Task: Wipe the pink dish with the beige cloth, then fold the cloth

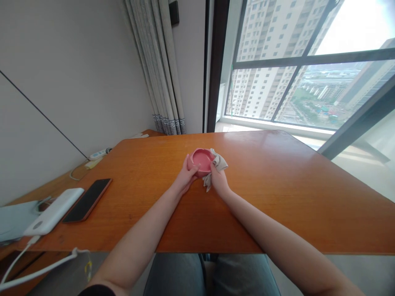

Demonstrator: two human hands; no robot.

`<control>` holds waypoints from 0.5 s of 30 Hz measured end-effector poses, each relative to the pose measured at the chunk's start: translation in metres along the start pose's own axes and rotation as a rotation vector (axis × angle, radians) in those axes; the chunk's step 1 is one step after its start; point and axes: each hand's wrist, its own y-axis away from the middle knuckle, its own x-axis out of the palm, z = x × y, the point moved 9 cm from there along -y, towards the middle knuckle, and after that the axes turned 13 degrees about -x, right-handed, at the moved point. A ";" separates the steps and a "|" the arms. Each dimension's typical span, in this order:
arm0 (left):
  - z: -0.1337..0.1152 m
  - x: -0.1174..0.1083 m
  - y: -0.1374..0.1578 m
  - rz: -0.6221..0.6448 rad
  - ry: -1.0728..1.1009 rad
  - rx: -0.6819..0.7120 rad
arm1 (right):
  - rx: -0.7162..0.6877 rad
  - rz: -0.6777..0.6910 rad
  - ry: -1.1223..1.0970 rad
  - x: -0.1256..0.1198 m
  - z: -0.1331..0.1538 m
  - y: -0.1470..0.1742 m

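Head view: a likely light, hard bowl (pixel 202 159) is well gripped by its sides in both hands (pixel 186 172) (pixel 219 177), cloth (pixel 220 163) in the right.

The round, smooth bowl (pixel 202 159) is pink inside and out, the crumpled fabric cloth (pixel 220 162) plain greyish beige. The flat wooden tabletop (pixel 277 181) is orange-brown. The slim rectangular phone (pixel 88 200) pairs a black face with a reddish edge. Dark wavy bands cross the long grey fabric curtain (pixel 156 57) near its hem.
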 end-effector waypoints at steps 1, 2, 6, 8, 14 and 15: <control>0.001 0.002 0.001 0.023 -0.026 -0.026 | -0.007 0.012 0.008 -0.005 0.000 -0.006; 0.003 0.004 0.002 0.050 -0.048 -0.058 | 0.001 0.032 0.021 -0.010 -0.001 -0.012; 0.011 0.007 0.004 0.099 -0.128 -0.198 | 0.166 0.216 0.052 -0.017 -0.017 -0.029; 0.013 0.005 0.002 0.070 -0.147 -0.204 | 0.253 0.264 0.041 -0.015 -0.025 -0.027; 0.007 -0.012 -0.005 -0.116 0.060 -0.016 | 0.172 0.139 -0.025 0.005 -0.026 -0.006; 0.006 -0.012 -0.005 -0.116 0.092 0.012 | 0.144 0.124 -0.034 0.009 -0.026 -0.002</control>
